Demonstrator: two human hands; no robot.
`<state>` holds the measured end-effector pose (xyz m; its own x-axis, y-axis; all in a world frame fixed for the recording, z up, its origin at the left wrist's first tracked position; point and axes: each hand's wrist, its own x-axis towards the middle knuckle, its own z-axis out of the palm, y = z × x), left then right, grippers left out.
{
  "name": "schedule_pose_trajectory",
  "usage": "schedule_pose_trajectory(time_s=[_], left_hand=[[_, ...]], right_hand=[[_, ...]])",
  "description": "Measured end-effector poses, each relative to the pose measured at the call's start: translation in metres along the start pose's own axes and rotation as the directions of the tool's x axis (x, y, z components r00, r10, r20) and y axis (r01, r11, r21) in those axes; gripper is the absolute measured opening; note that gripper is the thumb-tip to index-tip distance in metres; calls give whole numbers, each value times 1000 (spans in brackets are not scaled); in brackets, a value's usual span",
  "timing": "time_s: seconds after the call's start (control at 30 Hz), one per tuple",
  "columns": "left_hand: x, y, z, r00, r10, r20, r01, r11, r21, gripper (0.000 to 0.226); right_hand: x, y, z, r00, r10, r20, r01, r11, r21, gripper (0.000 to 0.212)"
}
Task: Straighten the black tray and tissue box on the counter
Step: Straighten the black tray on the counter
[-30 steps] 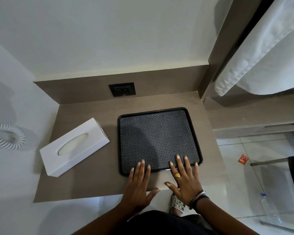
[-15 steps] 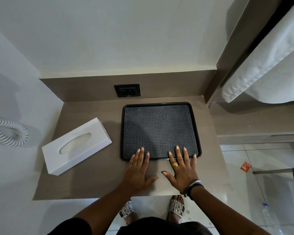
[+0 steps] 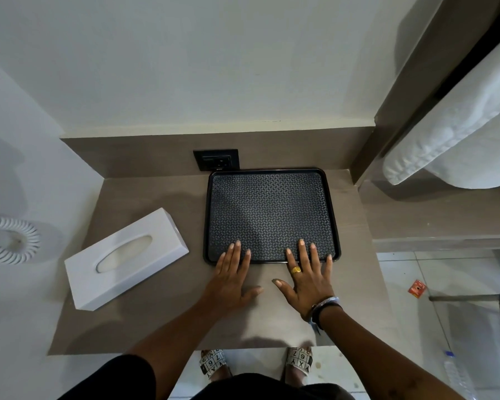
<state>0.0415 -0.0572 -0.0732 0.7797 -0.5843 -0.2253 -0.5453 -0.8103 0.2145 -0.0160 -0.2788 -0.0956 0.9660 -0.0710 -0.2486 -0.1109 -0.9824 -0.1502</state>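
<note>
Fingers first: on both hands they're flat and spread, not pinching anything. The left hand [image 3: 231, 280] has its fingertips resting over the near rim of the black tray [image 3: 270, 215], and the right hand [image 3: 308, 280] does the same further right, thumbs out on the counter [image 3: 145, 321]. So I'm reading this as a palm-down push, not a grab.

The tray sits at the back right of the counter, its far edge up against the backsplash just under the wall socket [image 3: 216, 160], and it looks pretty square to the wall. My guess is it's stiff, light plastic with a grippy textured mat, so it slides easily under flat fingers.

The tissue box [image 3: 126, 259] is over to the left, clearly skewed, well apart from both hands. It looks rigid and light. I'd take it by the two long sides and twist it parallel to the tray.
</note>
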Motion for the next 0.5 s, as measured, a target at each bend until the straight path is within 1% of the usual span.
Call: schedule_pose_trajectory(time_s=[0.1, 0.27, 0.5], left_hand=[[1, -4, 1, 999, 16, -28, -17, 1000, -24, 94], [3, -15, 4, 999, 41, 21, -41, 999, 1, 94], [9, -22, 0, 999, 26, 23, -26, 1000, -10, 93]], right_hand=[[2, 1, 0, 1000, 5, -9, -5, 1000, -9, 81], [2, 1, 0, 1000, -4, -15, 4, 1000, -10, 82], [4, 0, -2, 1000, 5, -6, -5, 1000, -1, 83]])
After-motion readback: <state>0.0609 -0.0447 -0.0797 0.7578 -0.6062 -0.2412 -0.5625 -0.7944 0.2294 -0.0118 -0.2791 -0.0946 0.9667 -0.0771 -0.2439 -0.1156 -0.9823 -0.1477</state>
